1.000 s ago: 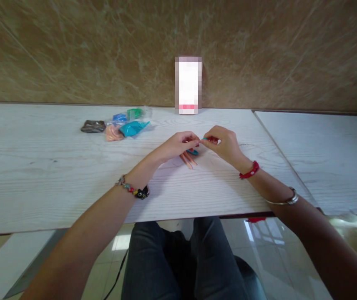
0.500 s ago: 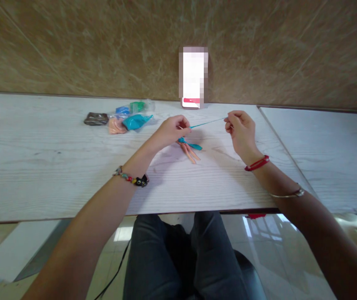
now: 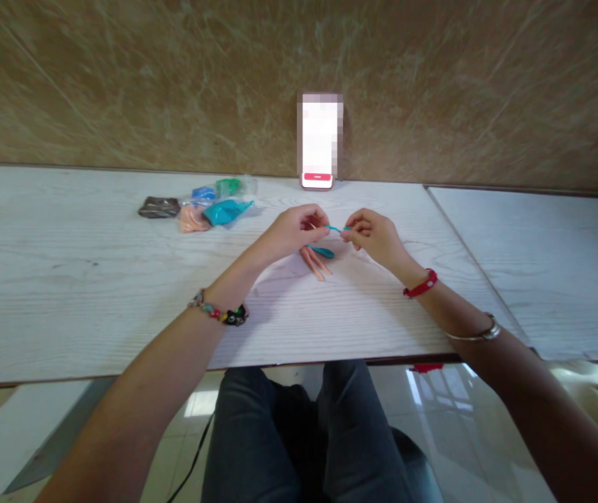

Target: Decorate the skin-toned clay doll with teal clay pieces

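Note:
A short, thin strand of blue clay [image 3: 334, 229] runs between my two hands above the table. My left hand [image 3: 302, 227] pinches one end of it, and my right hand [image 3: 369, 232] pinches the other; both are closed on it. Below my left hand lies a flat, rounded piece of blue clay [image 3: 323, 252]. Beside and under it are thin, peach-coloured doll-like legs [image 3: 316, 265], apparently of clay, resting on the table. Their upper part is hidden by my left hand.
A lit phone [image 3: 320, 143] with a blurred screen leans on the marbled wall. To the left lie clay packets: brown [image 3: 158, 207], peach [image 3: 193, 218], bright blue [image 3: 228, 212], darker blue [image 3: 203, 193] and green [image 3: 228, 186]. The white table's front edge [image 3: 278, 364] is above my knees.
My right hand pulled away to the right, drawing the blue strand out long and thin. Now it has come back close to my left hand, and the strand between them is short and slightly slack.

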Available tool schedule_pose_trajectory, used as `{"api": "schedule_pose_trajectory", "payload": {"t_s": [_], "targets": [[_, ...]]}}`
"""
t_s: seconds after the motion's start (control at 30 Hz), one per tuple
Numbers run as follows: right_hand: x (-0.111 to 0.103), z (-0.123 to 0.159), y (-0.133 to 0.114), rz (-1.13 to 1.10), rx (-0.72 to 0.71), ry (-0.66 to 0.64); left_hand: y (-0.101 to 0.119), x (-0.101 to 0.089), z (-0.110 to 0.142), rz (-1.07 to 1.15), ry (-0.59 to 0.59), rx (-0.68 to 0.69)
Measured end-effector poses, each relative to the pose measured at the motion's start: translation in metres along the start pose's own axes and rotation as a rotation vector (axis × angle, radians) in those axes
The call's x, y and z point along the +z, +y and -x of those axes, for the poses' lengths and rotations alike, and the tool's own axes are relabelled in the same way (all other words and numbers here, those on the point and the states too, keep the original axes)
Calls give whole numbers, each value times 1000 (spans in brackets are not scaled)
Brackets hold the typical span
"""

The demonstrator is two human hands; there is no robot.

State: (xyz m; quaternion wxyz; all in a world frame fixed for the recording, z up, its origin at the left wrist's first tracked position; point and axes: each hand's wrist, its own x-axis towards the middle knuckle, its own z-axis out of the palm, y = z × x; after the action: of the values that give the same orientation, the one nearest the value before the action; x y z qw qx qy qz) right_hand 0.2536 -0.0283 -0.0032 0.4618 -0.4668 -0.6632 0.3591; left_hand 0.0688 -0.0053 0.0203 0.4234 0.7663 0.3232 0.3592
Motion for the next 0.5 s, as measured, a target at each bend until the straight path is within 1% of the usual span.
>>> {"api": "schedule_pose_trajectory", "payload": {"t_s": [0.07,0.13,0.23,0.3,0.37,0.4,0.43,0.5], "targets": [[-3,0,-1,16,-9,-36,-1,0,0,5,-3,21],[-5,0,-3,96,-46,-87,-3,-1,-1,12,13,23],[-7,1,-5,256,-93,-157,-5,-3,-3,21,65,-12],[-8,1,-5,322,-102,-189,-6,-7,-5,31,125,-59],[-9,0,-5,351,-107,-182,-6,-14,-6,44,239,-131],[-9,0,-4,348,-111,-155,-7,-19,-7,51,318,-181],[-10,-1,-4,329,-116,-108,-8,-23,-7,59,409,-240],[-14,-4,-2,234,-119,35,-13,-32,-8,77,590,-362]]}}
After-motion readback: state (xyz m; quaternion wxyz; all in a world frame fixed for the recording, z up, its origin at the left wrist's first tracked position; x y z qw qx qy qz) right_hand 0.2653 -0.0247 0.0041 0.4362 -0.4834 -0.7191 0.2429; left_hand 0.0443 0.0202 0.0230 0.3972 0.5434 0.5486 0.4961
